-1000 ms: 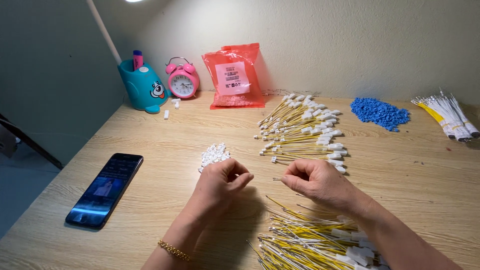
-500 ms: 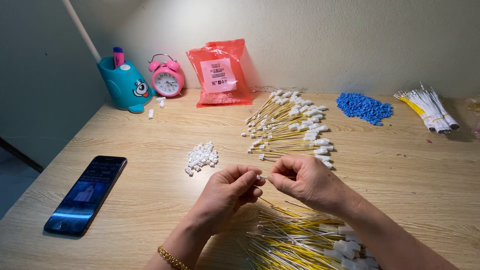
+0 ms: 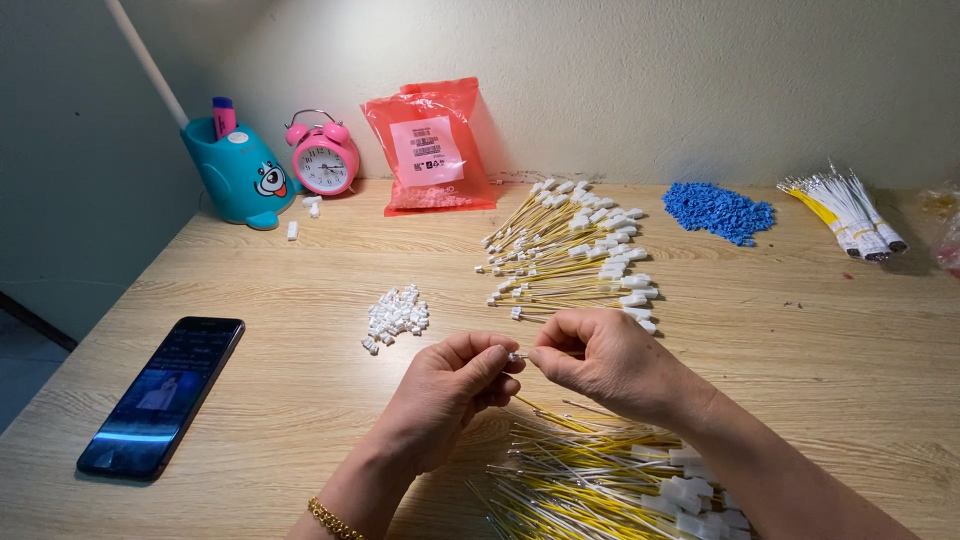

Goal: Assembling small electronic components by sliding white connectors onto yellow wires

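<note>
In the head view, the left hand (image 3: pixel 445 390) and the right hand (image 3: pixel 600 360) are brought together above the wooden table (image 3: pixel 300 270), their fingertips almost meeting. A tiny white connector (image 3: pixel 516 356) is pinched between the left thumb and forefinger, and the right hand's fingers are closed on what appears to be the end of a thin wire, though the wire itself is mostly hidden by the hand. A gold bracelet (image 3: pixel 333 520) is worn on the left wrist. Just below the hands, at the near edge, a pile of yellow wires with white ends (image 3: pixel 600 485) is spread. A small heap of white connectors (image 3: pixel 395 315) lies just left of the hands, and a larger fan of yellow wires fitted with white plugs (image 3: pixel 575 250) is laid beyond them. A black phone (image 3: pixel 165 395) with a lit screen is seen near the left edge. Along the wall, a teal pen holder (image 3: pixel 240 175), a pink alarm clock (image 3: pixel 323 160) and a red plastic bag (image 3: pixel 430 150) are lined up. Further right, a heap of blue pieces (image 3: pixel 718 210) and a bundle of white and yellow wires (image 3: pixel 845 215) are set well apart from the hands.
</note>
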